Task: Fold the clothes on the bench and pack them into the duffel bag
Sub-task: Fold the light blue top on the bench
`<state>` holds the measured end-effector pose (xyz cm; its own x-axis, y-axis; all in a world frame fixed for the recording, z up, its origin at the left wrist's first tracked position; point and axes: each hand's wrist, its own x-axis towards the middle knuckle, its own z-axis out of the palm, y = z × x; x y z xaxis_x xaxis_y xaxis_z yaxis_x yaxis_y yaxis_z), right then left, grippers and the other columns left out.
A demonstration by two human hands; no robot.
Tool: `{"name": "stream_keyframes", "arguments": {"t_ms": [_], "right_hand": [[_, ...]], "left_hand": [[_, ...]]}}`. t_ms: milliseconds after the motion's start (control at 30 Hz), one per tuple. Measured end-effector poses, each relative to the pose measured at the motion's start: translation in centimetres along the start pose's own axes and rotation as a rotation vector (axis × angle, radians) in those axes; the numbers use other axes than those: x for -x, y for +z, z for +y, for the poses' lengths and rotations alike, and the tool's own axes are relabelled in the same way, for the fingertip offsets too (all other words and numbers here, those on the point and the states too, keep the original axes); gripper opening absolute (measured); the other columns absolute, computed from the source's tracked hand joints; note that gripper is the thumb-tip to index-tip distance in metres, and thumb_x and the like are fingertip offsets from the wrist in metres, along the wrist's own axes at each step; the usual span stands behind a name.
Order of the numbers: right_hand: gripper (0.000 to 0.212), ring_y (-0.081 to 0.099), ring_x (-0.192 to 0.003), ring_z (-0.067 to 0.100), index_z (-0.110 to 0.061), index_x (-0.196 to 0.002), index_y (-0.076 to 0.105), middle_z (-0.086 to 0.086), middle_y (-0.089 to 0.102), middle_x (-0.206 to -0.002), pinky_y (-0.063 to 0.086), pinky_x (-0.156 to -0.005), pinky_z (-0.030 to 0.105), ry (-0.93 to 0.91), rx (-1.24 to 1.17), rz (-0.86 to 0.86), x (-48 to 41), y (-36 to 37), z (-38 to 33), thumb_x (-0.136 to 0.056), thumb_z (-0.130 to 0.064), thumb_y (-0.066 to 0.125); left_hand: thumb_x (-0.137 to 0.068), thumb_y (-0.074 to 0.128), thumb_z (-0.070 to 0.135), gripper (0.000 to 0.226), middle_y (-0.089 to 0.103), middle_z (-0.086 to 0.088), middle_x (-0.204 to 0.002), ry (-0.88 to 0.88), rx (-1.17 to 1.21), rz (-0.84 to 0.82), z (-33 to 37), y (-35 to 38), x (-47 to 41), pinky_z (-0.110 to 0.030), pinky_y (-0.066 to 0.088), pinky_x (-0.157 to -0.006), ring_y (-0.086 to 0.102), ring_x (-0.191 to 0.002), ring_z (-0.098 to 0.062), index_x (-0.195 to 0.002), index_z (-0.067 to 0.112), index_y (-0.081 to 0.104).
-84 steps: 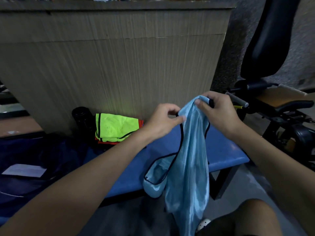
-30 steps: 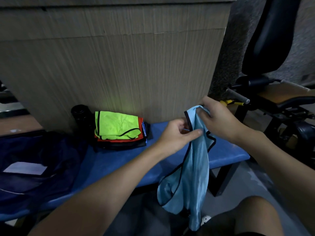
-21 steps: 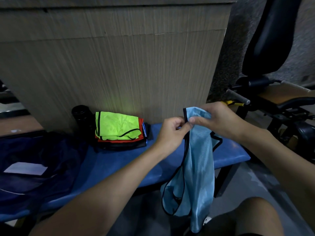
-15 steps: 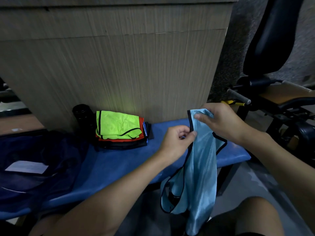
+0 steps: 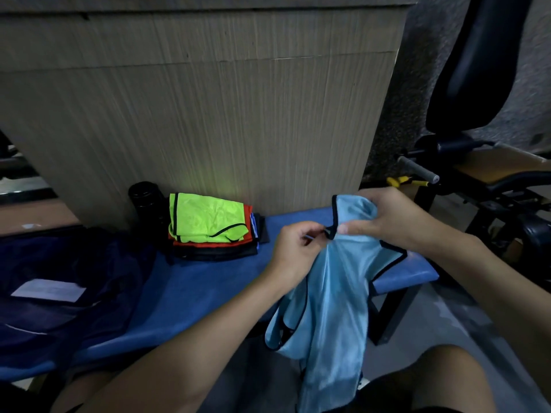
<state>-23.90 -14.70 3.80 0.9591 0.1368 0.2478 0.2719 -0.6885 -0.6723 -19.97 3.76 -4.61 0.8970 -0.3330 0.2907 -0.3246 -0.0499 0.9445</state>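
Vest (image 5: pixel 331 308) held above right end of surface (image 5: pixel 202 284), lower part hung past front edge. Black trim near top pinched by left grip (image 5: pixel 293 248); bunched top clasped in right grip (image 5: pixel 384 217), fingers (image 5: pixel 357 226) curled. Folded stack (image 5: pixel 208 225), neon-green piece uppermost, set at back of surface. Dark bag (image 5: pixel 74 263) spread at left end.

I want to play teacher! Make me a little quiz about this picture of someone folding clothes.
1. True or false: the left hand and the right hand both hold the light blue vest.
2. What colour is the top garment of the folded pile on the bench? A red, B neon yellow, C black.
3. Fill in: the dark blue duffel bag lies to the pile's ____.
Key: 1 true; 2 B; 3 left.
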Motion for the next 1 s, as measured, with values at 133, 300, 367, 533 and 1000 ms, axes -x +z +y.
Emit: {"name": "stream_keyframes", "arguments": {"t_ms": [133, 300, 367, 533, 1000], "right_hand": [[0.027, 0.051, -0.054, 0.007, -0.014, -0.068, 0.065, -0.005, 0.058, -0.059, 0.041, -0.053, 0.033, 0.034, -0.012, -0.056, -0.2, 1.2, -0.1, -0.074, -0.032, 0.083], [0.015, 0.054, -0.058, 0.011, -0.008, -0.075, 0.063, 0.010, 0.063, -0.067, 0.046, -0.054, 0.037, 0.014, 0.022, 0.123, -1.1, 1.6, -0.8, -0.087, -0.014, 0.070], [0.012, 0.054, -0.059, 0.012, -0.007, -0.078, 0.062, 0.011, 0.062, -0.069, 0.046, -0.055, 0.036, -0.006, -0.006, 0.219, -1.5, 1.5, -1.0, -0.088, -0.012, 0.067], [0.009, 0.060, -0.063, 0.028, -0.002, -0.084, 0.060, 0.019, 0.063, -0.076, 0.050, -0.057, 0.042, -0.003, 0.049, 0.393, -2.6, 0.7, -0.9, -0.088, -0.010, 0.063], [0.009, 0.045, -0.055, 0.005, -0.002, -0.079, 0.059, 0.004, 0.054, -0.066, 0.038, -0.051, 0.023, -0.092, -0.102, 0.290, -3.4, 2.9, -4.4, -0.087, -0.003, 0.064]], "left_hand": [[-0.089, 0.068, -0.003, 0.014, 0.075, -0.004, -0.086, 0.020, 0.049, -0.005, 1.7, -0.7, -0.8, -0.021, 0.054, -0.078, 0.067, -0.079, -0.007, -0.089, 0.009, 0.075], [-0.090, 0.070, 0.003, 0.014, 0.069, 0.006, -0.079, -0.070, -0.022, -0.130, 0.8, -2.5, -0.1, -0.014, 0.050, -0.071, 0.062, -0.071, 0.002, -0.083, 0.015, 0.070], [-0.094, 0.067, 0.009, 0.013, 0.069, 0.000, -0.080, -0.098, -0.088, -0.176, 0.1, -3.5, 0.4, -0.020, 0.050, -0.071, 0.061, -0.073, -0.005, -0.081, 0.013, 0.070], [-0.094, 0.065, 0.007, 0.024, 0.065, 0.006, -0.070, -0.114, -0.336, -0.248, -1.6, -6.6, 0.0, -0.024, 0.050, -0.074, 0.061, -0.069, -0.006, -0.074, 0.020, 0.066], [-0.095, 0.063, 0.019, 0.025, 0.061, 0.006, -0.073, 0.008, -0.141, -0.081, -0.4, -4.1, -0.4, -0.030, 0.042, -0.068, 0.051, -0.071, -0.010, -0.070, 0.020, 0.062]]}}
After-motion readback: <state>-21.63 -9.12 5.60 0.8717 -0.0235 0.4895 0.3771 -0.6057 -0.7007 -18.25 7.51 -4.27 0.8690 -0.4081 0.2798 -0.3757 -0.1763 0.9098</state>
